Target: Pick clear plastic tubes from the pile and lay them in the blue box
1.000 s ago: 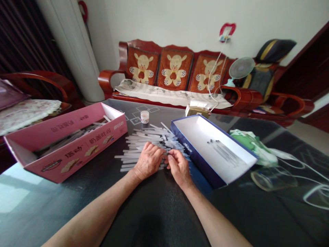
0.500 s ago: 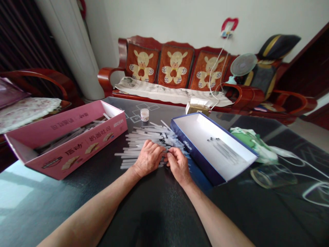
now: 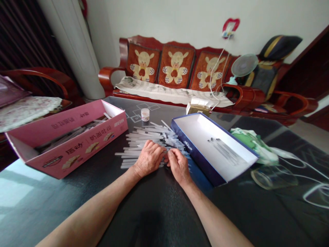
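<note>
My left hand (image 3: 149, 158) is closed, its fingertips meeting those of my right hand (image 3: 179, 166) over a pile of thin whitish tubes (image 3: 138, 141). Both hands pinch at something small between them; the fingers hide most of it, so I cannot make it out. Several tubes stick out to the left from under my left hand, and dark bits show among them in the middle of the pile. To the right stands an open blue box (image 3: 200, 154) with a white inside, where several slim clear tubes with dark tips (image 3: 226, 151) lie.
A long pink box (image 3: 95, 151) with more tubes in it stands at left. Behind the pile is a small white cup (image 3: 145, 115). A tissue box (image 3: 197, 109), a green-and-white bag (image 3: 253, 144), a glass jar (image 3: 272, 176) and white cables (image 3: 317, 192) lie farther around the dark table (image 3: 164, 212).
Both hands stay together in the same spot, with only a slight shift of the right fingers. The view has moved a tiny bit; boxes and pile look unchanged.
</note>
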Available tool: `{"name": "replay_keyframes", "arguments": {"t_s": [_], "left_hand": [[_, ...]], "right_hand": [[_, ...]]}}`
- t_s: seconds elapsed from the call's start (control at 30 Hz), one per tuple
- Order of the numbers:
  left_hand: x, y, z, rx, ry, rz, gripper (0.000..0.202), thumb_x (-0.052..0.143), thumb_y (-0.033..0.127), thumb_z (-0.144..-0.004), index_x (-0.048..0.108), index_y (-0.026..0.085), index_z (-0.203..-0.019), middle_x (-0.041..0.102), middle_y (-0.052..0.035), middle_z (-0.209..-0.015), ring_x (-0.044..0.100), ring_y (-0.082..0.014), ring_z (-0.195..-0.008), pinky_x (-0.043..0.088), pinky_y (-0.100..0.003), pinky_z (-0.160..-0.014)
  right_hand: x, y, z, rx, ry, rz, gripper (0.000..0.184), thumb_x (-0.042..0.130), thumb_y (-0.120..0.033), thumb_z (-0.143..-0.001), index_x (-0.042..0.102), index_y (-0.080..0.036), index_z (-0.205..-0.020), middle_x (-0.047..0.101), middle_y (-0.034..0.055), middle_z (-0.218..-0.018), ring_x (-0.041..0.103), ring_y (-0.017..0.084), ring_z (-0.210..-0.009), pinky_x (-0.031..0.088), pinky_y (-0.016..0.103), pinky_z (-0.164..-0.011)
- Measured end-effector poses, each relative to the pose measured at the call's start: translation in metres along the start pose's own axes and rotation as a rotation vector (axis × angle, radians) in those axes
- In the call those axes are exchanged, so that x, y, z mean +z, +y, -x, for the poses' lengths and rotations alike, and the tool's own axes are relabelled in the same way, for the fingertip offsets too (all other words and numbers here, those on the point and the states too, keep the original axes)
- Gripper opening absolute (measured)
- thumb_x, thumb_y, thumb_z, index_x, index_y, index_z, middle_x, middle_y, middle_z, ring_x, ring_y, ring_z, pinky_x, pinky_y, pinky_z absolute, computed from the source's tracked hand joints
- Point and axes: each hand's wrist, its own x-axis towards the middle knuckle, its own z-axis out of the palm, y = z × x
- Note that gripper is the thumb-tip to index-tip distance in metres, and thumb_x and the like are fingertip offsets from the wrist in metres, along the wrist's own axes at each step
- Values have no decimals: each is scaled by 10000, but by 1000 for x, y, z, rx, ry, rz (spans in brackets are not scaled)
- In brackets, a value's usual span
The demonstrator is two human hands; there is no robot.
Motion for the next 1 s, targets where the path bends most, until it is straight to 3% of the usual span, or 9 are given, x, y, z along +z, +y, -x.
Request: {"name": "replay_keyframes", "arguments": {"t_s": [0.1,0.27,0.47,0.6,0.87,1.0], "left_hand": [[0,0,0,-3,3,-1,174,427,221,-919,581,174,-986,636,-61,-861,501,-185,-781,384,-379,-821],[0,0,0,-6,8,-14,153,448,214,-913,576,173,-985,632,-55,-855,495,-185,-783,379,-376,-832],[-3,2,-1,1,21,-6,156,447,208,-912,576,173,-991,636,-59,-867,505,-185,-789,381,-379,-837],[-5,3,-1,5,39,-5,159,448,199,-908,570,170,-1006,639,-63,-879,508,-184,-791,385,-379,-828],[-6,6,-2,34,29,3,162,447,200,-905,573,163,-1001,625,-64,-856,487,-186,-778,387,-396,-839],[-6,6,-1,40,25,31,173,440,196,-905,566,162,-1019,618,-68,-867,483,-188,-789,386,-397,-838]], "right_hand": [[0,-2,0,-3,19,23,272,453,-429,-909,571,-204,-813,627,9,-635,616,153,-566,479,233,-502],[0,2,1,-10,-4,-46,210,518,-370,-875,533,-192,-986,675,35,-785,645,166,-653,502,238,-536],[0,0,3,-24,4,39,238,471,-401,-902,585,-193,-880,649,27,-683,629,162,-602,485,237,-518],[-1,-3,5,-84,16,34,232,489,-364,-895,563,-182,-1017,677,33,-728,639,159,-602,489,238,-527],[-4,-3,3,-217,83,252,197,461,-318,-908,599,-184,-865,643,19,-622,613,156,-578,461,252,-590],[-5,-4,4,-259,77,291,186,461,-304,-905,594,-176,-884,650,36,-659,614,162,-606,448,252,-597]]}}
